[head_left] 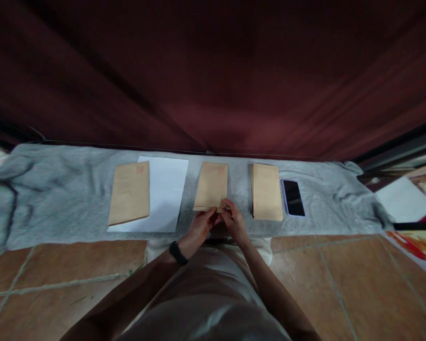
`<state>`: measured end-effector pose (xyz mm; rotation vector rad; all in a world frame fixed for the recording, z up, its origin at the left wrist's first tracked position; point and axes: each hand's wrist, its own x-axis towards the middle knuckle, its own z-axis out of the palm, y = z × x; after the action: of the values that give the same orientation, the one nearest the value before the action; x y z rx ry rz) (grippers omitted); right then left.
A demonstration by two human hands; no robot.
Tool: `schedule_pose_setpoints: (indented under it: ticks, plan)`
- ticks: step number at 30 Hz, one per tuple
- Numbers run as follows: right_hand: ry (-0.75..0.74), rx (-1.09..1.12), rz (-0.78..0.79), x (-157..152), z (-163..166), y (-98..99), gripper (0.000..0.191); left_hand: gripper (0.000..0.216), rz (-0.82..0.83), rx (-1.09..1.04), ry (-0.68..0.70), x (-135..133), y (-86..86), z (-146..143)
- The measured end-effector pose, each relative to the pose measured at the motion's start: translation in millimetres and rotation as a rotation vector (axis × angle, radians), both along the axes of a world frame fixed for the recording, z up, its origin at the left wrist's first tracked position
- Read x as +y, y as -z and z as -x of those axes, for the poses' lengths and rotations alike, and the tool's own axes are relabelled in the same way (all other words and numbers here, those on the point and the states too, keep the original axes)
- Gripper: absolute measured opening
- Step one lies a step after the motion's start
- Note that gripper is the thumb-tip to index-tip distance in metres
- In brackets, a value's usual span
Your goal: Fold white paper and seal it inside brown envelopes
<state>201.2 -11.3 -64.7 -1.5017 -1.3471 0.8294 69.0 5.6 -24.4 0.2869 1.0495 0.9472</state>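
Brown envelope here, left fingers and right fingers pinching its near edge, best kept straight with even pressure.

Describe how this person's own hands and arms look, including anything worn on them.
The left hand and right hand are both ungloved. A plain dark band, perhaps a watch or tracker, circles the left wrist; none shows on the right. No sleeves are visible on the forearms. Rings are too small to tell.
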Motion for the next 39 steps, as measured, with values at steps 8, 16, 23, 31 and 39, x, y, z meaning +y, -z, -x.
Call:
schedule_pose_setpoints:
  ticks: [8, 16, 23, 31, 39]
  plan:
    - [0.090, -0.191, -0.017, 5, -14, 13.8, 0.039, 0.033, -0.112, 0.148, 0.301, -17, 7.3, -5]
    - [0.115, -0.237, -0.020, 7, -20, 13.4, 0.038, 0.044, -1.277, 1.229, 0.781, -11, 13.2, 25]
    - [0.127, -0.437, -0.060, -3, -25, 2.0, 0.035, 0.065, -1.397, 1.498, 0.906, -17, 23.3, 29]
    - [-0.189, -0.444, -0.099, -29, -5, -15.2, 0.045, 0.063, -1.408, 1.539, 0.953, -14, 35.5, 30]
    - [-0.308, -0.720, -0.104, -40, -4, -10.9, 0.052, 0.069, -1.444, 1.631, 0.976, -14, 29.4, 40]
